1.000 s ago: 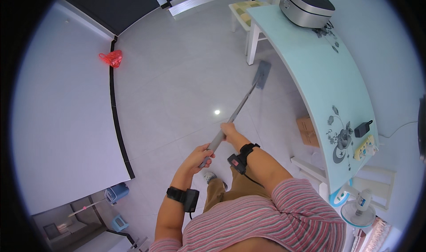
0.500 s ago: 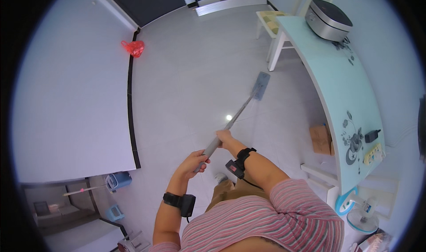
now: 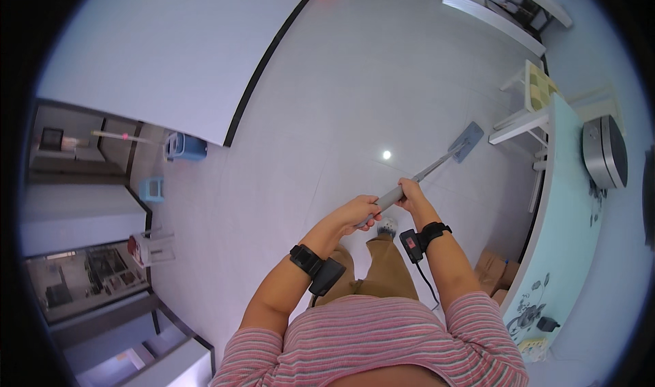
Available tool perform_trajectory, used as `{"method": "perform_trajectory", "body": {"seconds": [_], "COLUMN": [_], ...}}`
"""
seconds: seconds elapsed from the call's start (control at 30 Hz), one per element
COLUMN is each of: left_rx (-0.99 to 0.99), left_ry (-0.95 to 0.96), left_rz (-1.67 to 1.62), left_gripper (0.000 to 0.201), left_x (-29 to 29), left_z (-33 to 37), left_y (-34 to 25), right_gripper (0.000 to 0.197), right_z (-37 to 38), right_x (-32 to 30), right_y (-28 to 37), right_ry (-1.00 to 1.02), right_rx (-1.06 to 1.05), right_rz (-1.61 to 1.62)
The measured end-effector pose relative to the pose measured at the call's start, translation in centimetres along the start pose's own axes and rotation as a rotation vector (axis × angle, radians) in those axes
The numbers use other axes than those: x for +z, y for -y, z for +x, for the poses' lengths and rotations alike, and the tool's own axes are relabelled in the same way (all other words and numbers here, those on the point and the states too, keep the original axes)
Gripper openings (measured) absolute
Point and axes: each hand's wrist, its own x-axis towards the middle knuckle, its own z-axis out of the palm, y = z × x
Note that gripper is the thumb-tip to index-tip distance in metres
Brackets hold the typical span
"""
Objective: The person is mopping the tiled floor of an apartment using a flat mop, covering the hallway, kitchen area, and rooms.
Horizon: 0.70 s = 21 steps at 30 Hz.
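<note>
Both my hands grip the grey handle of a flat mop (image 3: 437, 165). My left hand (image 3: 359, 212) is closed round the end of the handle, close to my body. Farther up the pole, my right hand (image 3: 409, 193) is wrapped round it too. The pole slants away to the right, and its grey-blue flat mop head (image 3: 467, 142) lies on the pale tiled floor (image 3: 327, 128), a little short of the legs by the table. A dark band with a small box is strapped on each forearm.
Right of me runs a pale green table (image 3: 563, 216) bearing a silver rice cooker (image 3: 604, 152). Cardboard boxes (image 3: 491, 272) sit under it; a white chair (image 3: 539, 90) stands at its far end. At left are a blue bucket (image 3: 185, 146), a blue stool (image 3: 151, 189) and a dark-edged white wall (image 3: 235, 128).
My view has turned, so the room appears rotated. The mop and both hands now sit farther right in the picture, with both hands still gripping the handle.
</note>
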Motion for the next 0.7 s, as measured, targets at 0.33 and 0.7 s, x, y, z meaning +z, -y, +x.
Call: {"method": "perform_trajectory", "body": {"seconds": [0.33, 0.7], "left_rx": [0.08, 0.177], "left_ry": [-0.202, -0.425], "left_rz": [-0.116, -0.315], "left_gripper": [0.022, 0.035], "left_x": [-9.1, -20.5], "left_z": [-9.8, -24.9], "left_y": [6.6, 17.5], "right_gripper": [0.011, 0.009], "right_z": [-1.2, -2.9], "right_x": [13.3, 31.1], "right_y": [-8.4, -24.2], "right_ry": [0.142, 0.424], "right_rx": [0.061, 0.142], "right_rz": [-0.181, -0.401]}}
